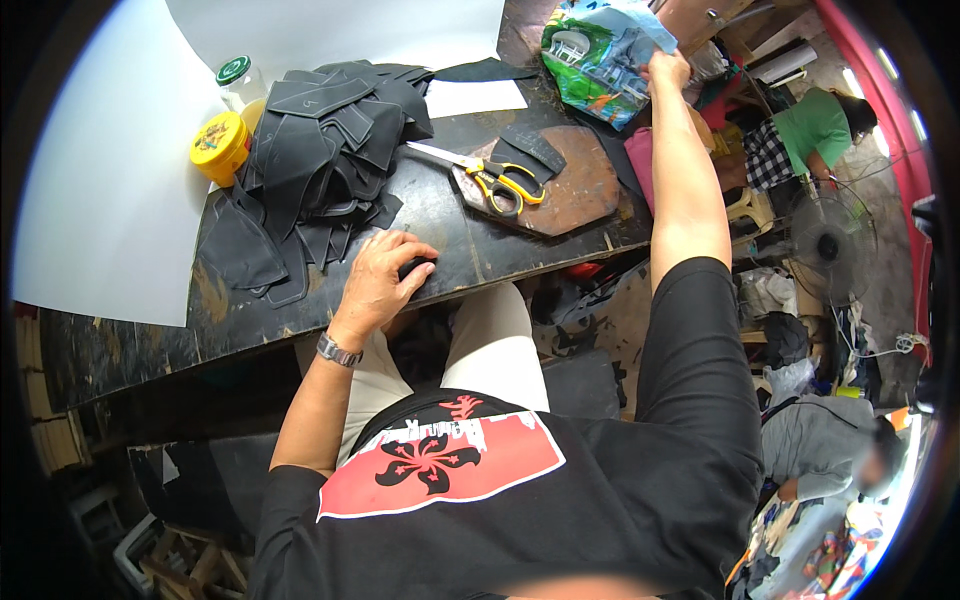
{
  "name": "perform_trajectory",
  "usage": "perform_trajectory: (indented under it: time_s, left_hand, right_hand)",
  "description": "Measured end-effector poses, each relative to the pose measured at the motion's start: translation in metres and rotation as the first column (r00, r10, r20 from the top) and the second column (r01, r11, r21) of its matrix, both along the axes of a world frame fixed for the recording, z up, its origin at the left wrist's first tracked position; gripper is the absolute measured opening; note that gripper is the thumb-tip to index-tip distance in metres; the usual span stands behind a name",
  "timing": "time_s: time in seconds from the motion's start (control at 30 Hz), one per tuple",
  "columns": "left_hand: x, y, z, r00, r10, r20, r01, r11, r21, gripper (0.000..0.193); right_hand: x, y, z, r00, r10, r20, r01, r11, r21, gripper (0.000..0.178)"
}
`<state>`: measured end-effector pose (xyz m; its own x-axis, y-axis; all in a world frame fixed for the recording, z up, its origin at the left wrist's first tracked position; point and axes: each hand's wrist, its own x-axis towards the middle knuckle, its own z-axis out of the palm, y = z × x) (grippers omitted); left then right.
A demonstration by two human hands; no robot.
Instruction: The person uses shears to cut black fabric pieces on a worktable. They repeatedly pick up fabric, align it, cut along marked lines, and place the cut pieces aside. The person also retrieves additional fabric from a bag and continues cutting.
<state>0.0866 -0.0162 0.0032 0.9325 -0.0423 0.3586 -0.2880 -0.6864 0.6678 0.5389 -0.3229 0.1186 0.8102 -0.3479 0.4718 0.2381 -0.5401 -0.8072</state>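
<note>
My left hand (380, 272) rests at the table's near edge, its fingers curled round a small black object (411, 267) whose kind I cannot make out. My right arm stretches far to the right, and that hand (665, 72) is closed on the edge of a colourful printed bag (600, 70). Beyond my left hand lies a large heap of black cut pieces (325, 130), some with stitched outlines. Scissors with yellow and black handles (495, 182) lie partly on a worn brown board (580, 185), beside stacked black pieces (528, 153).
A yellow tub (220, 147) and a glass jar with a green lid (236, 80) stand left of the heap. White paper (475, 98) lies behind it. White sheeting (110, 170) borders the table. At right are a fan (828, 245) and two other people (815, 130).
</note>
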Motion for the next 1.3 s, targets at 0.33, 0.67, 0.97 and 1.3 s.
perform_trajectory:
  time_s: [0.33,0.67,0.97,1.3]
  left_hand:
    - [0.000,0.001,-0.005,1.000,-0.010,0.025,0.009,0.999,0.052,0.016]
    - [0.002,0.003,-0.007,1.000,-0.012,0.024,0.011,1.000,0.025,0.014]
    - [0.003,0.006,-0.009,1.000,-0.024,0.010,0.024,1.000,0.007,0.015]
    - [0.005,0.004,-0.005,1.000,-0.002,0.013,0.002,1.000,-0.007,0.013]
  right_hand:
    - [-0.115,0.133,-0.079,0.859,0.512,0.020,-0.246,0.445,-0.861,0.047]
    - [-0.072,0.219,-0.112,0.855,0.212,-0.472,-0.517,0.392,-0.761,0.049]
    - [-0.058,0.219,-0.127,0.891,0.250,-0.379,-0.454,0.458,-0.765,0.036]
    - [-0.037,0.224,-0.132,0.909,0.353,-0.221,-0.291,0.161,-0.943,0.022]
